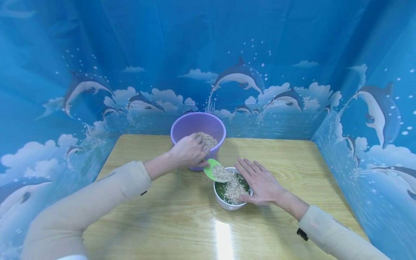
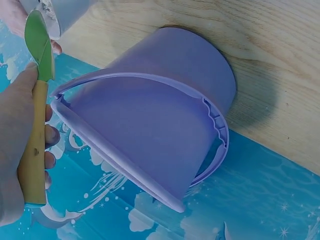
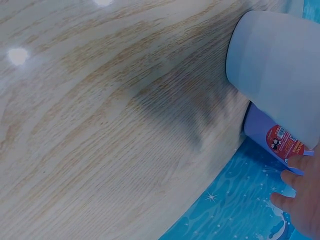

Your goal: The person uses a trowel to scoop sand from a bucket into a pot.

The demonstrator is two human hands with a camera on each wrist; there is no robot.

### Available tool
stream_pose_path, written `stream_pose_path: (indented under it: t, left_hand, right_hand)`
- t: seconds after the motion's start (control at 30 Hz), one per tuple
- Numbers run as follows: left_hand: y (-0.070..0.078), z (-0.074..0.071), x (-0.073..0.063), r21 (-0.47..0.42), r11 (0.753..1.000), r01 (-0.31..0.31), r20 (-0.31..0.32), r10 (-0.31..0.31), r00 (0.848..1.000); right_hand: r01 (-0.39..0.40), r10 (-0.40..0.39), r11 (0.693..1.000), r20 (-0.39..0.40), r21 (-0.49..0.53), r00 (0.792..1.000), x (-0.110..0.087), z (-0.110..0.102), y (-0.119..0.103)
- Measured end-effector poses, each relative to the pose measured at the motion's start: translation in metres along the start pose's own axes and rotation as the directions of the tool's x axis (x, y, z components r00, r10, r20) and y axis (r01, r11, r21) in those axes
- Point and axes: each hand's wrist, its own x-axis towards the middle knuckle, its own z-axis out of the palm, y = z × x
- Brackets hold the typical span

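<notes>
My left hand [image 1: 190, 151] grips a small hand trowel by its yellow handle [image 2: 34, 145]. The green trowel blade [image 1: 211, 169] tilts over the left rim of a white pot [image 1: 229, 206], with pale coarse grains [image 1: 221, 174] on it. Inside the pot, similar grains lie heaped on a dark green surface. My right hand [image 1: 262, 185] rests against the pot's right rim, fingers stretched out. Behind the trowel stands a purple bucket [image 1: 183, 128], partly filled with more pale grains [image 1: 208, 140]; its handle hangs to one side in the left wrist view.
A wood-grain table [image 1: 162, 216] carries the pot and bucket. Blue dolphin-printed sheeting [image 1: 182, 47] stands behind the table and along both sides. A red label [image 3: 285, 142] shows on the bucket in the right wrist view.
</notes>
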Motion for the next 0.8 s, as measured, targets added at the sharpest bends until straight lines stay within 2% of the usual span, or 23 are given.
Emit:
stream_pose_path:
  t: [0.4, 0.8]
  left_hand:
    - [0.0, -0.008, -0.002, 0.051, 0.998, -0.025, 0.02, 0.024, 1.0]
    - [0.0, -0.017, -0.004, 0.059, 0.997, -0.047, 0.059, 0.043, 0.997]
  right_hand:
    - [-0.002, 0.002, 1.0, 0.01, 0.004, 1.0, 0.0, 0.0, 0.001]
    - [-0.001, 0.001, 1.0, 0.005, 0.006, 1.0, 0.0, -0.001, 0.0]
